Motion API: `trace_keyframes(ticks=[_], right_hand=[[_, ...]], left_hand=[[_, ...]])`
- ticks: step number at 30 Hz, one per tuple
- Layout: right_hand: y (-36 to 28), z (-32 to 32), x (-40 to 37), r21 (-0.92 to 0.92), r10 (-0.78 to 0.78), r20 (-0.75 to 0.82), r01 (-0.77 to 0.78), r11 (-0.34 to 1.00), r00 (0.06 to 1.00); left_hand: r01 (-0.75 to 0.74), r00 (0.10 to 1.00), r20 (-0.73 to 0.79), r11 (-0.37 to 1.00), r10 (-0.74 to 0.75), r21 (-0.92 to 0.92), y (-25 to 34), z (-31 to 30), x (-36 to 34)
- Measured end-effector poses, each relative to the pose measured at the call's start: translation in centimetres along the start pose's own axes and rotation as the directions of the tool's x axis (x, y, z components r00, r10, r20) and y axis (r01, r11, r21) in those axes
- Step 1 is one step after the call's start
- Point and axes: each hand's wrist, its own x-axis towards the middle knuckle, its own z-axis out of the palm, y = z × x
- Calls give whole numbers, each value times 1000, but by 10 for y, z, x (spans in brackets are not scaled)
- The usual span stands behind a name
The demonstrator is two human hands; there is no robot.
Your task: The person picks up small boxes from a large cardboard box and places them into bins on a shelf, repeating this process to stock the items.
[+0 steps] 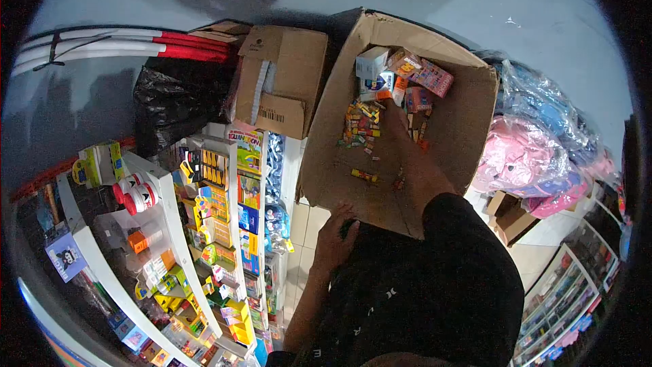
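Observation:
A large open cardboard box (319,156) stands in front of me with small packaged goods inside. My right hand (396,122) reaches deep into it, next to an orange-and-white carton (375,96); its fingers are too dark and small to make out. Beyond lie a white carton (371,64), a pink carton (435,78) and other small packs. Several small yellow, orange and green sticks (361,122) are heaped left of this hand. Nearer, a yellow tube with a red end (365,175) lies on the box floor. My left hand (336,238), fingers apart, is at the box's near edge.
Shelves (224,224) of colourful stationery run along the left. A smaller cardboard box (292,61) and a black plastic bag (170,102) sit behind them. Right of the large box are plastic-wrapped pink bags (516,153) and a small open carton (513,217).

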Motion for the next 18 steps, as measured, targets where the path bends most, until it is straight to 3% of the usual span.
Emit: trace_keyframes(ticks=[3, 7, 10, 13, 14, 16, 18], right_hand=[[3, 13, 11, -109, 62, 41, -57, 992, 997], [27, 37, 18, -60, 44, 90, -39, 997, 995], [60, 54, 18, 93, -5, 195, -13, 996, 981], [102, 73, 14, 358, -94, 298, -20, 934, 950], [119, 80, 14, 509, -157, 319, -29, 860, 935], [154, 89, 15, 810, -311, 320, -88, 579, 895], [173, 90, 12, 894, -443, 295, -82, 440, 847]], left_hand=[[-35, 999, -19, 999, 35, 24, -1, 1, 2], [-67, 997, -22, 996, 69, 59, -4, 3, 3], [-81, 996, -21, 995, 83, 60, -4, 2, 5], [-50, 999, -5, 998, 50, 38, -1, 0, 6], [-36, 999, 3, 999, 35, 29, -1, 0, 7], [-44, 999, -1, 998, 44, 37, -3, 0, 6], [-62, 998, -10, 997, 62, 39, -8, 1, 7]])
